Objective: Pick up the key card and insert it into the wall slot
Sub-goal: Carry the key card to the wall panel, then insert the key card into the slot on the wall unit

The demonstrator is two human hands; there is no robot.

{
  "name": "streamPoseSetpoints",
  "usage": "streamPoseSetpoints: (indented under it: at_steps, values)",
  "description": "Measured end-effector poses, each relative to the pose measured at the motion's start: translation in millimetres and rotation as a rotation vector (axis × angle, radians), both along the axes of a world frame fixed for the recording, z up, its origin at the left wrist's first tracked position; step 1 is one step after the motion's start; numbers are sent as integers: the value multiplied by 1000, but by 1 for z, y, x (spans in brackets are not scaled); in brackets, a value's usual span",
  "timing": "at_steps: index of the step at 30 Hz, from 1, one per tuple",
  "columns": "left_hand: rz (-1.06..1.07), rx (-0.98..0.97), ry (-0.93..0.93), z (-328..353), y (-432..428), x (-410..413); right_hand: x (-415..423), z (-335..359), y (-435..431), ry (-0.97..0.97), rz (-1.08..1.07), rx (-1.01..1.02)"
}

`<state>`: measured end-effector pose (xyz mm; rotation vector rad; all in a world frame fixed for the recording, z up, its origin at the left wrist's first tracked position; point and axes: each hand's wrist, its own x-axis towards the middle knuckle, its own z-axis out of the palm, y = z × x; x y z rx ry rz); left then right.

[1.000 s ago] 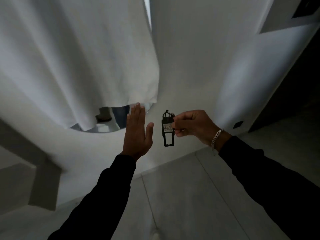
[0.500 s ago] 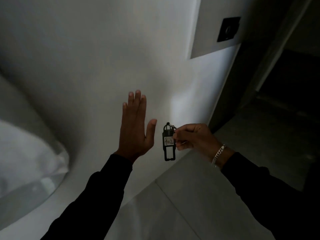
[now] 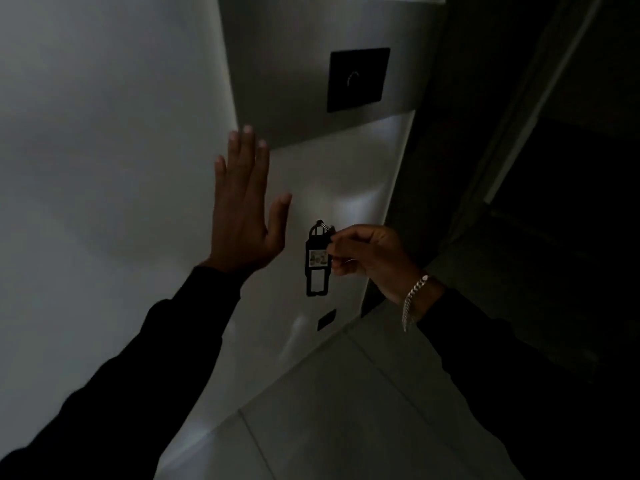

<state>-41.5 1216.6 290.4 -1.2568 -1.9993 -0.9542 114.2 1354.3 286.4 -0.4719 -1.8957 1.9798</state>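
Key card [image 3: 318, 261] pinched in my right hand [image 3: 367, 252], long axis upright; wall slot [image 3: 358, 79] at one o'clock above; left hand [image 3: 242, 216] spread, empty.

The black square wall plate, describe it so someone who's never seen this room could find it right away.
Start at the pale wall, then its raised grey panel above the open left hand. The black square wall plate sits on it, bearing a faint curved mark, far larger than the small dark rectangle near the floor.

Pale tiled floor [image 3: 363, 410], seemingly nothing resting on it.
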Motion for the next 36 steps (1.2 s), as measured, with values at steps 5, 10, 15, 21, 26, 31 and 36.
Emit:
streamPoseSetpoints:
  at_steps: [5, 10, 15, 21, 26, 31, 36]
  values:
    - [80, 54, 65, 29, 74, 2, -9, 32, 103, 62, 10, 40]
    - [143, 191, 173, 62, 137, -26, -46, 71, 193, 138, 65, 84]
    - [245, 180, 279, 91, 186, -63, -97, 126, 258, 260, 52, 121]
    - [459, 94, 411, 112, 226, -100, -147, 171, 302, 333, 112, 159]
    - [692, 53, 545, 104, 235, -119, -184, 186, 324, 400, 217, 249]
    - [861, 12, 636, 104, 219, -126, -207, 187, 335, 436, 280, 360]
    - [1029, -46, 672, 97, 219, -130, -213, 173, 345, 462, 372, 465]
